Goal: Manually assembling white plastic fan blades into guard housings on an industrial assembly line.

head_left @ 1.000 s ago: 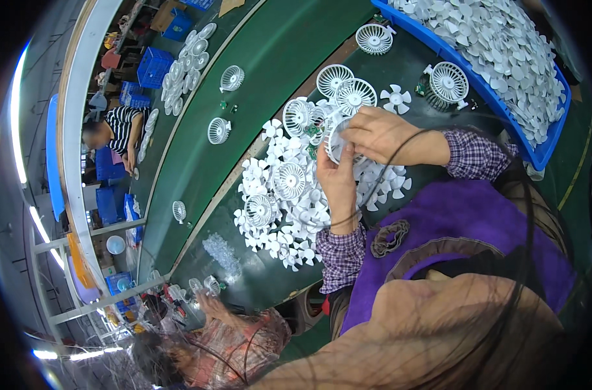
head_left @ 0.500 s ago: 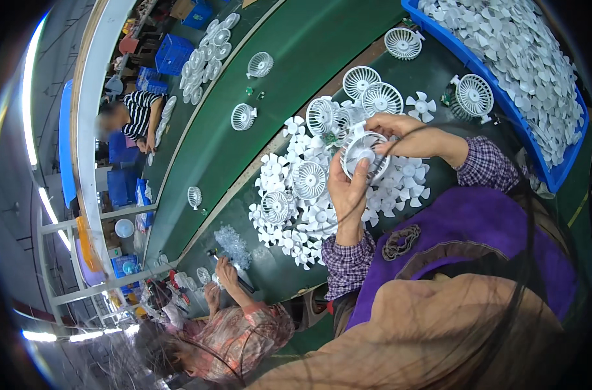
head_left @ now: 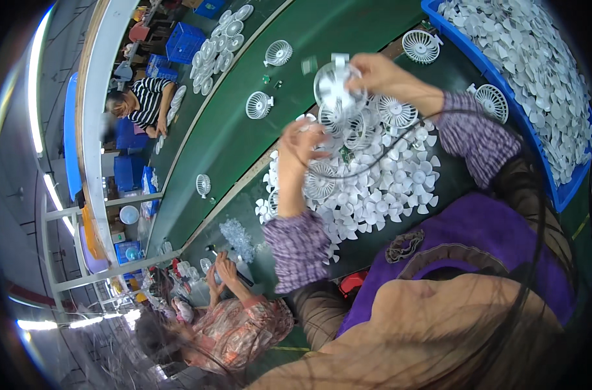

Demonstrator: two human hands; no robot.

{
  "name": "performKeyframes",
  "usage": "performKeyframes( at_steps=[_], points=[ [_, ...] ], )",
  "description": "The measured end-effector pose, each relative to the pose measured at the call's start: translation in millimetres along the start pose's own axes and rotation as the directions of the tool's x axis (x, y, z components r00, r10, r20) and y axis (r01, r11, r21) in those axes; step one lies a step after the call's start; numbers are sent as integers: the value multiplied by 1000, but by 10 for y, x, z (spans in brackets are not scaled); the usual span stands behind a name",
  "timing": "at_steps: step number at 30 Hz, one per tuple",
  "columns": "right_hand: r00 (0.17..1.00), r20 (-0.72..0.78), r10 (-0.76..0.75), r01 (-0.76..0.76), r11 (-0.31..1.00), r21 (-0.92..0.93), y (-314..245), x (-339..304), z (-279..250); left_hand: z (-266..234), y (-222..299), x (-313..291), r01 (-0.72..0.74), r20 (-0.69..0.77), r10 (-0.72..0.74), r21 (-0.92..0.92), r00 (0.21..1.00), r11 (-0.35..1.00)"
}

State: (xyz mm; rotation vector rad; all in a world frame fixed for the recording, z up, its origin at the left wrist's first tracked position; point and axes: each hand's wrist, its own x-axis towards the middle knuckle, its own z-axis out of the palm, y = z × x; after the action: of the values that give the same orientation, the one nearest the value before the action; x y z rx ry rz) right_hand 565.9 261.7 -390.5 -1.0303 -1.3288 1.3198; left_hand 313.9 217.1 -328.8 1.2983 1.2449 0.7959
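In my right hand (head_left: 377, 75) is a white round fan housing (head_left: 338, 94), its edge pinched between the fingers above the far side of the blade pile; motion smears it. My left hand (head_left: 299, 146) is raised at the pile's left side, fingers apart and blurred, with nothing visible in it. Under and around both hands lie many white fan blades (head_left: 367, 208) in a heap. Several white caged fan housings rest on that heap, one (head_left: 321, 180) just right of my left wrist and another (head_left: 397, 112) below my right forearm.
A green conveyor belt (head_left: 234, 140) beyond the bench carries fan housings and small green circuit boards. At right stands a blue tray (head_left: 546, 172) full of blades. One person (head_left: 241, 325) works at my left, beside clear small parts (head_left: 236, 239); another (head_left: 149, 104) sits across the belt.
My right hand has carried the fan housing away from me toward the belt. The left hand has let go of it and moved left, its fingers opening.
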Motion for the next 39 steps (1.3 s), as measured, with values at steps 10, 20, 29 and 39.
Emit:
performKeyframes(
  at_steps=[10, 20, 29, 39],
  points=[
    [971, -204, -121, 4, 868, -497, -459, -608, -408, -1263, -691, 1593, 337, -401, -78, 631, 913, 699],
    [981, -192, -33, -69, 863, -501, -395, -1822, -529, -1062, -515, 2548, 202, -500, -191, -34, 845, 979],
    [987, -67, -144, 90, 855, -511, -283, -1695, -470, 170, -368, 3271, 223, -322, -69, 471, 944, 853],
    [949, -253, -191, -61, 673, -737, -8, -1896, -708, -466, -567, 3013, 250, -266, -200, 170, 943, 953]
  ],
)
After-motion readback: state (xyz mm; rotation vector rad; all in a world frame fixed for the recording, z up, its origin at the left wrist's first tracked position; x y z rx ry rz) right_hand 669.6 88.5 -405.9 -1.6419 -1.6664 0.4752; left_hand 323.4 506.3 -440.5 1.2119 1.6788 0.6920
